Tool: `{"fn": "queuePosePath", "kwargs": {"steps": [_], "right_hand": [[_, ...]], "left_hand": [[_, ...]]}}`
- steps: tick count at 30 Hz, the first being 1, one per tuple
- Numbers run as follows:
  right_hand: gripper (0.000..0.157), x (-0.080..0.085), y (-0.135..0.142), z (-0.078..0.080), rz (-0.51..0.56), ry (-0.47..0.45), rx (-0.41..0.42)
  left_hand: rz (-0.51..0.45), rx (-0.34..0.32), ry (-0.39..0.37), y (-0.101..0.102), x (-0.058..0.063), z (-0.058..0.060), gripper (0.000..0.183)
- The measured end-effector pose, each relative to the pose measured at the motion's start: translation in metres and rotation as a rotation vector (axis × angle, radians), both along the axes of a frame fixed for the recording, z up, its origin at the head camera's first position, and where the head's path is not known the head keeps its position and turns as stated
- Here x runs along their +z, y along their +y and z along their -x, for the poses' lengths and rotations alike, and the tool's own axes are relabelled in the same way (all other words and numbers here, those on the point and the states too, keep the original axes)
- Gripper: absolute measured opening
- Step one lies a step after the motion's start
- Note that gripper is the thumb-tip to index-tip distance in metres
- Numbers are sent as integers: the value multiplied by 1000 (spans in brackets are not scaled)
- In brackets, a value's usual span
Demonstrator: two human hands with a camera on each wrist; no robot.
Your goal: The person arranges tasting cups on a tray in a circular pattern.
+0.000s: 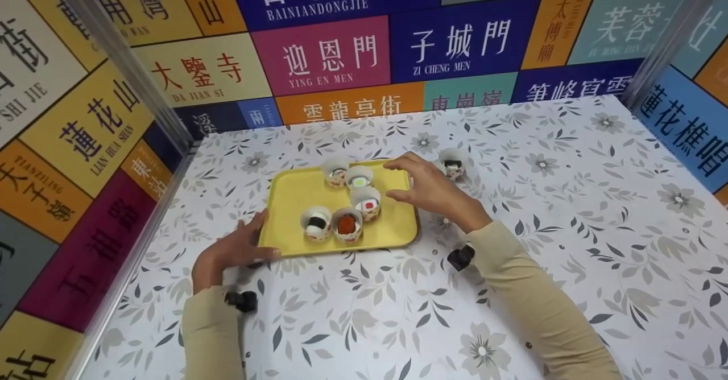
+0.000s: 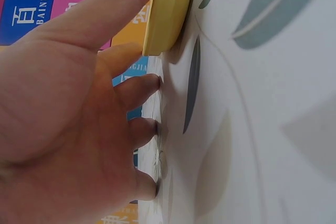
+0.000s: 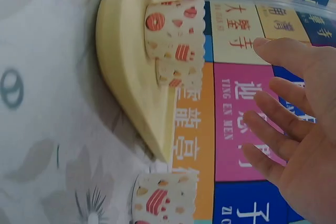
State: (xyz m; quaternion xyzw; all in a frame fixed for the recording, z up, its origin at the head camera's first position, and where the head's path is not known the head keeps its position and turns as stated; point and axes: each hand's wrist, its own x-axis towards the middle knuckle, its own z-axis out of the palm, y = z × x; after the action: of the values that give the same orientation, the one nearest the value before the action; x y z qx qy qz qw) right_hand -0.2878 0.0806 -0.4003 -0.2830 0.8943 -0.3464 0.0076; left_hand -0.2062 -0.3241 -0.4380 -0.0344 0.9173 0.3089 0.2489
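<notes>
A yellow tray (image 1: 290,192) lies on the table with several printed paper cups on it. These include one with a black-banded white piece (image 1: 316,223), one with an orange-red piece (image 1: 347,226), one with a red-centred white piece (image 1: 367,205) and one with a green-centred piece (image 1: 359,180). My left hand (image 1: 236,243) spans the tray's front left corner, thumb along the front rim, other fingertips down by the tabletop. Over the tray's right end, my right hand (image 1: 426,186) hovers with fingers spread and nothing in them.
Another paper cup (image 1: 453,165) with a black-and-white piece stands on the table beyond the right hand, off the tray. Panels with printed characters (image 1: 324,56) wall the back and sides. The table (image 1: 364,312) has a floral cover.
</notes>
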Motion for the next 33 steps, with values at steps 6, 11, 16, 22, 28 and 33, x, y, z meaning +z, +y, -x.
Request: {"fn": "queuePosePath", "kwargs": {"steps": [6,11,16,22,28,33], "right_hand": [[55,-3,19,7,67,-15,-54],[53,-5,33,13,108,2,-96],[55,-7,45,18,147,-20,-143],[56,-11,57,26,213,-36,-161],[55,-15,64,32,284,-25,-206],[53,-18,70,36,327,-42,-280]], "left_hand": [[2,-8,4,0,-1,0,116],[14,2,0,0,-2,0,115],[4,10,-2,0,0,0,115],[-3,5,1,0,0,0,113],[-14,-13,12,0,0,0,112],[-12,-17,16,-2,-1,-1,112]]}}
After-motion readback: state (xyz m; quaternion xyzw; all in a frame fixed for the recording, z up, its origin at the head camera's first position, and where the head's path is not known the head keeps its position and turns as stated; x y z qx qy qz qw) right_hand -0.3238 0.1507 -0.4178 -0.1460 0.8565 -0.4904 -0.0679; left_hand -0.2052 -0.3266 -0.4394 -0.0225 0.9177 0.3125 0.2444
